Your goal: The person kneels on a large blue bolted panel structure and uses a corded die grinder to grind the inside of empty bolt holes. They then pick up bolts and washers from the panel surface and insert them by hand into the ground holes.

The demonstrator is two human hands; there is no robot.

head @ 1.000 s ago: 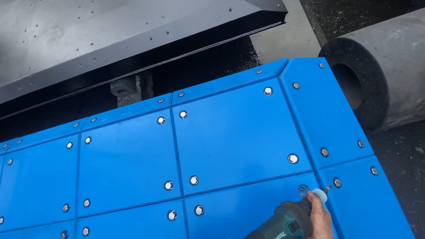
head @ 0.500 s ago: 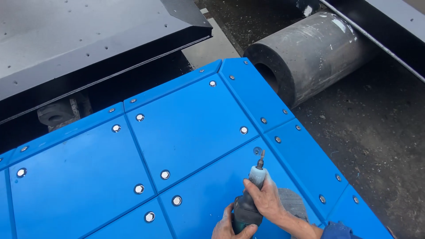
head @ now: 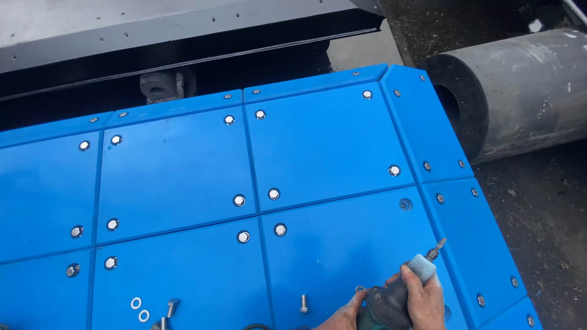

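Near the bottom edge, a loose bolt [head: 304,303] and washers [head: 139,308] lie on the blue panels [head: 324,146]. Both the right hand [head: 422,299] and the left hand [head: 343,315] are wrapped around the power driver [head: 397,293], bit toward one o'clock. At two o'clock, beyond, lies a grey cylinder [head: 520,85].

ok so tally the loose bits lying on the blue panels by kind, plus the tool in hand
washers: 2
bolts: 2 (a possible third is cut off at the bottom edge)
power driver, held by left hand and right hand: 1
total: 5
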